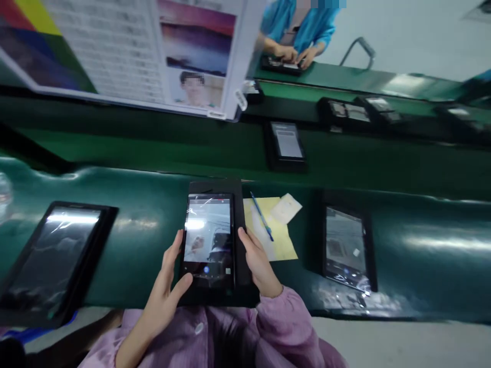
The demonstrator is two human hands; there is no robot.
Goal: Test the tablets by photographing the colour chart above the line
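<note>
In front of me a tablet (209,230) with a lit screen, showing a camera-like picture, rests on a black tray (240,255). My left hand (164,291) grips the tablet's left side, its thumb at the lower left corner and its fingers along the edge. On the other side, my right hand (261,263) is closed around the right edge of the black tray; its lower fingers are hidden. Beside that hand lie a yellow sheet of paper (282,243), a blue pen (263,217) and a small white piece of paper (287,207).
Another tablet (49,260) lies at the left, and a lit one (345,245) at the right. Beyond the bench, a conveyor (153,148) carries a tray with a device (287,140). A printed sheet (126,51) hangs at upper left. A co-worker (299,30) handles a tray opposite.
</note>
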